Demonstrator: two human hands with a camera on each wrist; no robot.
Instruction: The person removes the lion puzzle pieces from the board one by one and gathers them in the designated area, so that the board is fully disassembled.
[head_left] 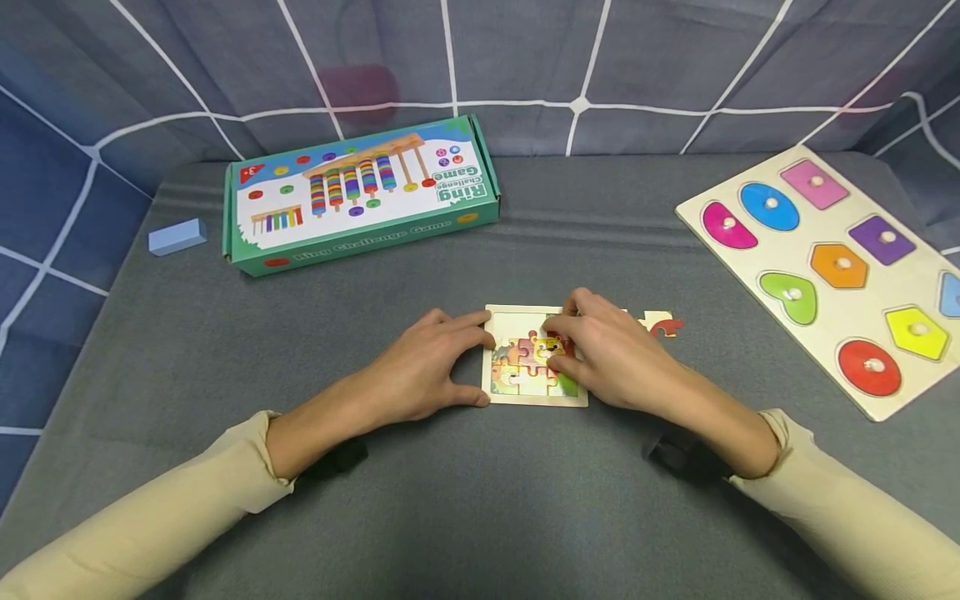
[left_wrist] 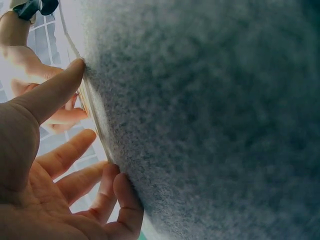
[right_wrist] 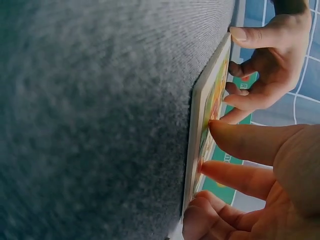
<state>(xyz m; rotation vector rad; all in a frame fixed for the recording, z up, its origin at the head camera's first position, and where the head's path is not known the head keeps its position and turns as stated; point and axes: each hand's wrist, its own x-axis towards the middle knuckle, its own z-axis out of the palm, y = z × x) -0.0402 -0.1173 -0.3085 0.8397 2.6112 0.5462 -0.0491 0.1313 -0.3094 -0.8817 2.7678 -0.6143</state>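
A small wooden jigsaw puzzle tray (head_left: 536, 400) lies on the table, its lower part filled with colourful animal-picture pieces and its upper left bare. My left hand (head_left: 431, 367) braces the tray's left edge, thumb at the near corner and extended fingers toward the far one. Over the tray's right side, my right hand (head_left: 611, 354) pinches a puzzle piece (head_left: 557, 343) between thumb and forefinger, close against the picture; the hand partly hides it. In the right wrist view both fingertips (right_wrist: 216, 129) meet the puzzle's surface. A loose cream-and-red piece (head_left: 662, 323) lies just beyond the right hand.
A green Ring Challenge Game box (head_left: 360, 196) stands at the back left, with a blue block (head_left: 177, 237) beside it. At the right lies a wooden board of coloured knobbed shapes (head_left: 813, 333). A gridded cloth (head_left: 517, 67) hangs behind the grey tabletop (head_left: 480, 500).
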